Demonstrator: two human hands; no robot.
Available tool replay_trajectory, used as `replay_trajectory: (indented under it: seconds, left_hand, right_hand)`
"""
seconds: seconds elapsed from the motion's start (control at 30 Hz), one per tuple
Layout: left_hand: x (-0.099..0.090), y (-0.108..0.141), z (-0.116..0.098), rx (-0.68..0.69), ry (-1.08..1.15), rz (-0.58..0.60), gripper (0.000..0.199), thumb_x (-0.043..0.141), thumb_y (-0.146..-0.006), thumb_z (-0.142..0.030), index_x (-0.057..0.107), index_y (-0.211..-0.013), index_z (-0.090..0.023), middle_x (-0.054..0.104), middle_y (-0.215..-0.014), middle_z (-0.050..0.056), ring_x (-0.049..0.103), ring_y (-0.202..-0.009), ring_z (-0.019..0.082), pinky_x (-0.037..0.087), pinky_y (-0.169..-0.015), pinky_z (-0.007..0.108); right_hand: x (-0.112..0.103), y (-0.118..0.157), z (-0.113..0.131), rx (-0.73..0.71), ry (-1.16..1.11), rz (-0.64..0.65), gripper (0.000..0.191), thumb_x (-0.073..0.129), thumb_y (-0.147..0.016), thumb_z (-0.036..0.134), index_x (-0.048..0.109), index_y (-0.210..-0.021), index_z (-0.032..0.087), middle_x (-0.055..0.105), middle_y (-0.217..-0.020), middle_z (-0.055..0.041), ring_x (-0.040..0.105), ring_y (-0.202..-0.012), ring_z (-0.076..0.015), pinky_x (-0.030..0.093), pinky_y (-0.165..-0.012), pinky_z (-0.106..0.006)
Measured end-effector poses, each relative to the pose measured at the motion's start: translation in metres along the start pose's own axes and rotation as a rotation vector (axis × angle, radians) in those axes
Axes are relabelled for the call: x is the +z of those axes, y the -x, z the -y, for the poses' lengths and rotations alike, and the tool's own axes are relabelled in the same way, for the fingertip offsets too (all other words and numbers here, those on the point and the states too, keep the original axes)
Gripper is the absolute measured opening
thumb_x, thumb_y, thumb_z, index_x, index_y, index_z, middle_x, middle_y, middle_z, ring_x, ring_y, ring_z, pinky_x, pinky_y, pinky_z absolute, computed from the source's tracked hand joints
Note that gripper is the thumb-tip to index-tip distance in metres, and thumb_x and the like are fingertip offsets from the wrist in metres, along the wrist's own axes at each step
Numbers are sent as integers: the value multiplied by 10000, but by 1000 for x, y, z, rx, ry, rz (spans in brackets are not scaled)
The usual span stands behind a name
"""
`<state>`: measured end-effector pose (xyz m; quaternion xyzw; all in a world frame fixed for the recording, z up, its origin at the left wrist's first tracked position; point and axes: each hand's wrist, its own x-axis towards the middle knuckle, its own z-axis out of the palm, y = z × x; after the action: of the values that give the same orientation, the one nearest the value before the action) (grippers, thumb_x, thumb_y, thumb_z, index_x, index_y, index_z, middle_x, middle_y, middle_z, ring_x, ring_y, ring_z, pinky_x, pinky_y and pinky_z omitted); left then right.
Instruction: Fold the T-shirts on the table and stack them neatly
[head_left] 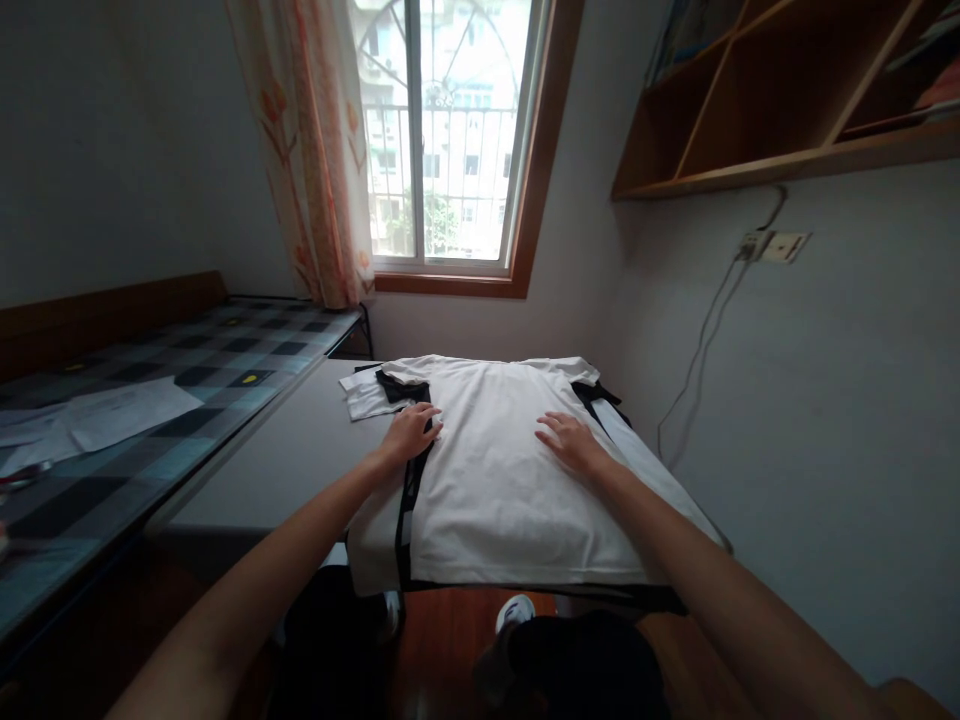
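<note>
A white T-shirt [495, 480] lies spread out over the table, its sleeves toward the window and its hem at the near edge. Beneath it, black cloth [411, 500] shows along the left side, at the hem and by the right sleeve. My left hand [410, 430] rests at the shirt's left edge, fingers apart. My right hand [571, 440] lies on the right half of the shirt with fingers spread. Neither hand has cloth gathered in it. Beyond my left hand is a white piece with a black part [371, 394], partly under the left sleeve.
The grey tabletop [277, 470] extends left to a bed with a checked cover [292, 325] and papers [112, 415]. A wall with a socket and hanging cable [705, 345] stands close on the right, under a wooden shelf [750, 165]. A window [450, 150] is ahead.
</note>
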<state>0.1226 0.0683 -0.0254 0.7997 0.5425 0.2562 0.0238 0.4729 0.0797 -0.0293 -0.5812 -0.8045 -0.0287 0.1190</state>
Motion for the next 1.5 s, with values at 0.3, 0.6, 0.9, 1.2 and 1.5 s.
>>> replay_trajectory:
  seconds: [0.3,0.6,0.9,1.2,1.5]
  left_hand:
    - [3,-15,24,148,-177,135,243,459,-931,-221,692,-896,-158,650,-993,96,567,-964,228,421,-911,366]
    - [-2,15,43,-128,-90,113,254,413,-956,-307,633,-999,-188,633,-1088,88,558,-1078,241,416,-920,371]
    - [-21,26,21,-438,-249,192,593,387,-920,-579,562,-1220,-98,607,-1187,215,590,-1111,329,447,-897,375]
    - [-9,-4,-4,-541,-224,239,664,396,-942,-466,236,-1495,-135,662,-1165,222,631,-1099,345,464,-871,406]
    - [-1,6,-4,-368,-248,186,396,308,-970,-238,589,-1246,-285,683,-1086,119,670,-959,269,478,-792,349]
  right_hand:
    - [27,4,-32,19,150,110,643,229,-963,596,415,-1478,258,318,-1568,-91,284,-1434,-307,256,-1144,-476]
    - [29,13,-29,27,119,82,637,254,-960,603,423,-1473,265,321,-1567,-79,280,-1438,-287,239,-1157,-465]
    - [13,17,-45,68,193,34,599,281,-969,558,486,-1433,240,341,-1557,-95,254,-1446,-303,241,-1154,-492]
    - [22,21,-64,192,143,104,628,232,-971,571,391,-1490,255,314,-1570,-88,331,-1417,-268,297,-1135,-436]
    - [15,23,-53,215,140,142,631,240,-973,557,376,-1498,235,285,-1581,-98,290,-1435,-273,265,-1144,-428]
